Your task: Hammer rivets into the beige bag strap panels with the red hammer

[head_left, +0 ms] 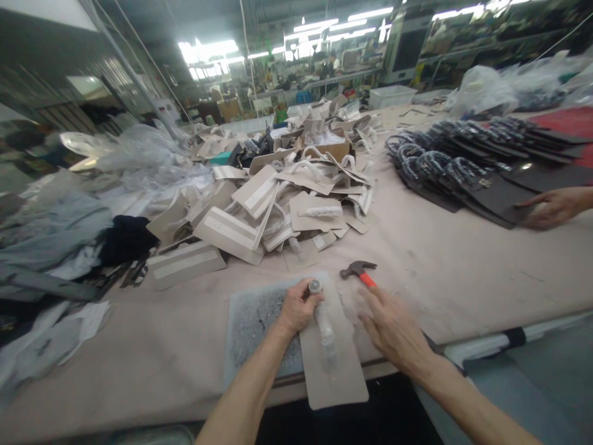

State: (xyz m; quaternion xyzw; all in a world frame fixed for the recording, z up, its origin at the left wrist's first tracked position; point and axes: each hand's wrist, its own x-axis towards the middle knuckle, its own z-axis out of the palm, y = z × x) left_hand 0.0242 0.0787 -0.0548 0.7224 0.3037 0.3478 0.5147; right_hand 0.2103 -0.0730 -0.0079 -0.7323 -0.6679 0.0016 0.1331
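Note:
My left hand [296,307] is closed around a small silver cylindrical tool [315,286] that stands on end on a beige card piece [340,371]. A clear plastic-wrapped strap [325,334] lies along that card. The card overlaps a grey speckled work mat [252,321] at the table's near edge. My right hand [391,327] hovers open, fingers stretched forward, just below a red-handled hammer [359,272] lying on the table.
A large heap of beige card pieces [278,191] fills the table's middle. Dark bag panels with chains [463,164] are stacked at the right, where another person's hand [553,207] rests. Plastic bags and dark scraps [69,235] crowd the left.

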